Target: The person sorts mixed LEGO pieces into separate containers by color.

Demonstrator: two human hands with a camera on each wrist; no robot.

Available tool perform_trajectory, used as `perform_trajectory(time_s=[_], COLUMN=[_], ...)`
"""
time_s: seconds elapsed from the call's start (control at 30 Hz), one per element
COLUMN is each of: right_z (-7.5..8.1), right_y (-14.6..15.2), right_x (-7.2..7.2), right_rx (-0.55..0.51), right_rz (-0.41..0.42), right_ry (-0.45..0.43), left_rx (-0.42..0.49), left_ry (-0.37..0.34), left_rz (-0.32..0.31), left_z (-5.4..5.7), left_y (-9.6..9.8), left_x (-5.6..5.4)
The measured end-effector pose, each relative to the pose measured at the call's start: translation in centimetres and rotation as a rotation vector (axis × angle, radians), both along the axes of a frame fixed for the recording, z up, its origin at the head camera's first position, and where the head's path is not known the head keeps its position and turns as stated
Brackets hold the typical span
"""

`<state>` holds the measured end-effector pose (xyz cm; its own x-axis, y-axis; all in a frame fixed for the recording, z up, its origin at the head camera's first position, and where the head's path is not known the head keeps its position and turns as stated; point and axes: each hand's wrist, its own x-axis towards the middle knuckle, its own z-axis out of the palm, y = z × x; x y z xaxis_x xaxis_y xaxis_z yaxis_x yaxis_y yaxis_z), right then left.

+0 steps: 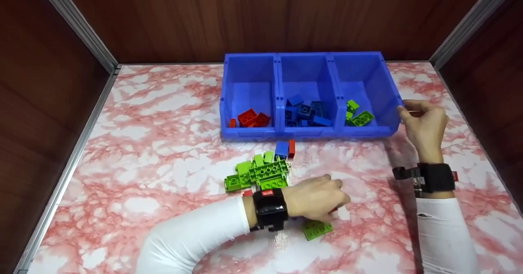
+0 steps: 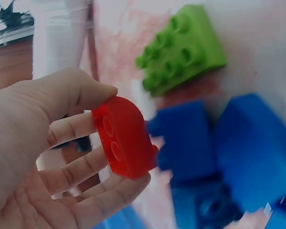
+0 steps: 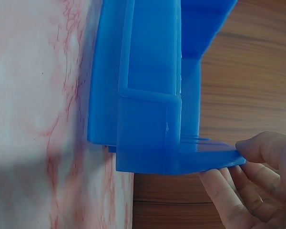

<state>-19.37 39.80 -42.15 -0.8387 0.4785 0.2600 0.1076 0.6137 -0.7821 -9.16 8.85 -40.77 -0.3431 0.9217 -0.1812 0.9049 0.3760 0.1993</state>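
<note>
Between thumb and fingers, my left hand (image 1: 316, 198) pinches a red brick (image 2: 128, 138) with a rounded end, low over the table. Blue bricks (image 2: 188, 140) and a green brick (image 2: 181, 50) lie right beside it in the left wrist view; the head view shows that green brick (image 1: 317, 230) just in front of the hand. My right hand (image 1: 427, 127) grips the right side wall of the blue three-compartment bin (image 1: 390, 90), thumb on one face and fingers on the other, as the right wrist view shows.
The bin holds red bricks (image 1: 253, 118) at left, blue bricks (image 1: 304, 110) in the middle and green bricks (image 1: 361, 119) at right. A cluster of green bricks (image 1: 261, 172), a blue brick (image 1: 281, 149) and a red brick (image 1: 291, 148) lie before it. Wood panels (image 1: 261, 21) enclose the table.
</note>
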Motion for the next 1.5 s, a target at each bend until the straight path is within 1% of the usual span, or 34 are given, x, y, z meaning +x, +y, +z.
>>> perform_trajectory(time_s=[0.07, 0.13, 0.2, 0.33, 0.4, 0.53, 0.63, 0.77, 0.83, 0.93, 1.0, 1.1, 1.3, 1.4, 1.5], right_z=[0.0, 0.0, 0.0, 0.2, 0.3, 0.3, 0.3, 0.3, 0.3, 0.2, 0.1, 0.0, 0.0, 0.1, 0.2], right_y=[0.0, 0.0, 0.1, 0.3, 0.4, 0.8, 0.9, 0.9, 1.0, 1.1, 1.1, 1.2, 1.2, 1.2, 1.1], right_x=[0.0, 0.0, 0.0, 0.0, 0.1, 0.2, 0.3, 0.3, 0.3, 0.4, 0.4, 0.5, 0.7, 0.7, 0.5], right_rx=[0.003, -0.007, -0.02, -0.057, -0.069, -0.086, -0.087, -0.095, -0.102, -0.102, -0.11, -0.101, -0.027, -0.026, -0.036], right_rz=[0.004, 0.015, 0.026, 0.04, 0.044, 0.073, 0.098, 0.117, 0.124, 0.133, 0.136, 0.137, 0.117, 0.117, 0.124], right_ry=[0.014, 0.023, 0.024, -0.015, -0.035, -0.095, -0.142, -0.172, -0.178, -0.182, -0.182, -0.182, -0.185, -0.175, -0.172], left_rx=[0.009, 0.037, 0.077, 0.153, 0.173, 0.214, 0.265, 0.306, 0.313, 0.299, 0.286, 0.256, 0.172, 0.144, 0.129], left_ry=[-0.084, -0.162, -0.211, -0.221, -0.218, -0.225, -0.207, -0.151, -0.124, -0.106, -0.096, -0.078, -0.051, -0.068, -0.104], left_rz=[0.06, 0.127, 0.183, 0.274, 0.333, 0.469, 0.546, 0.618, 0.65, 0.686, 0.697, 0.695, 0.655, 0.644, 0.65], left_z=[0.9, 1.8, 2.7, 4.5, 5.3, 6.8, 7.6, 8.2, 8.3, 8.4, 8.2, 7.8, 6.2, 5.2, 4.3], left_y=[-0.6, -1.4, -2.5, -5.2, -6.7, -9.7, -11.9, -14.1, -14.7, -15.2, -15.1, -14.6, -12.7, -11.9, -11.3], left_x=[-0.5, -1.2, -2.1, -4.5, -5.8, -8.3, -10.0, -11.9, -12.8, -13.9, -14.6, -15.4, -16.7, -17.0, -17.2])
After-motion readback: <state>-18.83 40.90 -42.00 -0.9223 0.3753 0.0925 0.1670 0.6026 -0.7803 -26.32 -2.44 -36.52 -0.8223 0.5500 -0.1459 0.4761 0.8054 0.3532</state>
